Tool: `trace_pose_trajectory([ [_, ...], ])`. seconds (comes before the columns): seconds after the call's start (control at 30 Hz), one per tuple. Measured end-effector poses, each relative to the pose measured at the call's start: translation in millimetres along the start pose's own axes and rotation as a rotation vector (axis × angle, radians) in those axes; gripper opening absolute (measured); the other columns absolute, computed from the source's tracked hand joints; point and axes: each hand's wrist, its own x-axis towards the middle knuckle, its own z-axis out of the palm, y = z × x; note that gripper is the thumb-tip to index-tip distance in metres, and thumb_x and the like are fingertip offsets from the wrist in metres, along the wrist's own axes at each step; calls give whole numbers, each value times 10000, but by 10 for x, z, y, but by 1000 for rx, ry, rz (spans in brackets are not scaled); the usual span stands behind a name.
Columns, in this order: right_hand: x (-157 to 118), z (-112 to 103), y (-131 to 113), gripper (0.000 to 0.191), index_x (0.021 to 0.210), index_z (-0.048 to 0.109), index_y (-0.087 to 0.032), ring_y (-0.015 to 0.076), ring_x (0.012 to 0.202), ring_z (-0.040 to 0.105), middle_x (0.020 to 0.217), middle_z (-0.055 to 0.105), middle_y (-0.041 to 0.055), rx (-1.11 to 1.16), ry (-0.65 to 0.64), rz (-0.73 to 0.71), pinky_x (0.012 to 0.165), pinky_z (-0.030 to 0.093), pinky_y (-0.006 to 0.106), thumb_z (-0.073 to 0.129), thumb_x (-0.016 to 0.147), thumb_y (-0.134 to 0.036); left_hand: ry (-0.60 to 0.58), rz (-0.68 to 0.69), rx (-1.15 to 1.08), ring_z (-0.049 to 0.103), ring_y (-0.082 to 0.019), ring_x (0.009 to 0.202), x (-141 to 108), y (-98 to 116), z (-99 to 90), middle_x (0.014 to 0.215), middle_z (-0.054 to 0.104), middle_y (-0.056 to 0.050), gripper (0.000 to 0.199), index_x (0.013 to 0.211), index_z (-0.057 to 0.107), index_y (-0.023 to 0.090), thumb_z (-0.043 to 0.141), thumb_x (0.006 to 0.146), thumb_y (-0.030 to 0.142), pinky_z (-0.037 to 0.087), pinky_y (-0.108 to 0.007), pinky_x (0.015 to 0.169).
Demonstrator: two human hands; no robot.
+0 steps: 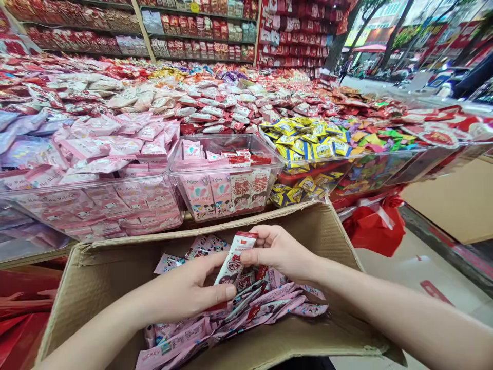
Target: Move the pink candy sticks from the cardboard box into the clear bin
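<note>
Both grips on one packet, a slim white packet [233,263] with a red top edge and a red printed emblem on its front. Packet sits tilted over the cardboard box [102,280], top end leaning right, printed face toward the camera. Right grip [276,251]: closed down to packet thickness, thumb flat on the front near the upper end, fingers bent behind. Left grip [198,288]: thumb across the lower end, index finger along the left edge, remaining fingers mostly hidden; pinched on the packet, can't tell how hard. Box flaps up, contents are a loose pile of pink packets [179,345] with cartoon print, lying at mixed angles, plus some red and white ones among them, right under the hands. Just beyond the box's far edge: a clear bin [227,169] with pink packets standing on its left side and white-and-red ones on its right, the latter with a similar emblem to the held one. Left of that, a wider tub [90,184] heaped with pink packets. Right of it, yellow-and-blue packets [308,141], then multicoloured packets [372,139]. Behind, more heaps, then shelves [204,43] of mostly red goods. Red bag [375,228] hangs right of the box.
</note>
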Motion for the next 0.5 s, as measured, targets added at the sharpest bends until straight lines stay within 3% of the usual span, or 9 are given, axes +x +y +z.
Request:
trace_pose_trajectory([
  [0.07, -41, 32, -65, 232, 775, 565, -121, 54, 546, 537, 648, 598, -20, -6, 37, -18, 531, 443, 176, 683, 645, -273, -14, 13, -83, 583, -152, 752, 11, 81, 69, 852, 635, 10, 269, 1041, 541, 201, 368, 867, 312, 473, -237, 688],
  [0.1, -58, 38, -90, 254, 795, 554, -126, 50, 505, 517, 629, 582, -25, -17, 75, -32, 475, 427, 166, 669, 661, -309, 33, 19, -64, 578, -149, 733, 19, 104, 110, 838, 629, 10, 282, 1044, 537, 208, 330, 880, 308, 475, -237, 677],
  [0.2, -103, 42, -156, 348, 885, 506, -148, 54, 438, 483, 615, 538, -39, -22, 195, -43, 381, 401, 170, 637, 679, -397, 327, 51, 197, 548, -194, 934, 40, 77, 241, 1069, 589, -31, 376, 1237, 397, 257, 337, 866, 261, 426, -319, 856],
  [0.27, -126, 43, -189, 362, 907, 481, -160, 61, 478, 508, 672, 541, -33, 8, 227, -32, 419, 440, 188, 660, 662, -358, 456, 39, 370, 495, -249, 1059, 41, 14, 301, 1171, 543, -85, 477, 1312, 310, 231, 355, 838, 236, 372, -407, 930],
  [0.33, -138, 39, -205, 360, 911, 471, -162, 70, 583, 548, 759, 560, -13, 32, 232, -34, 526, 481, 206, 686, 639, -261, 484, 16, 412, 457, -276, 1118, 31, -27, 312, 1221, 510, -110, 529, 1336, 277, 219, 393, 823, 277, 352, -446, 950],
  [0.4, -138, 22, -206, 383, 930, 460, -165, 81, 691, 568, 830, 576, 5, 52, 240, -51, 616, 485, 214, 689, 623, -183, 461, 2, 321, 429, -260, 1157, 16, -20, 274, 1292, 457, -83, 580, 1338, 265, 251, 464, 804, 352, 347, -411, 971],
  [0.5, -126, -24, -193, 407, 962, 435, -173, 82, 683, 567, 838, 592, 14, 62, 251, -58, 588, 474, 203, 674, 633, -160, 401, -15, 100, 468, -212, 1125, 14, 59, 177, 1286, 485, -22, 556, 1303, 336, 282, 527, 785, 351, 371, -320, 960],
])
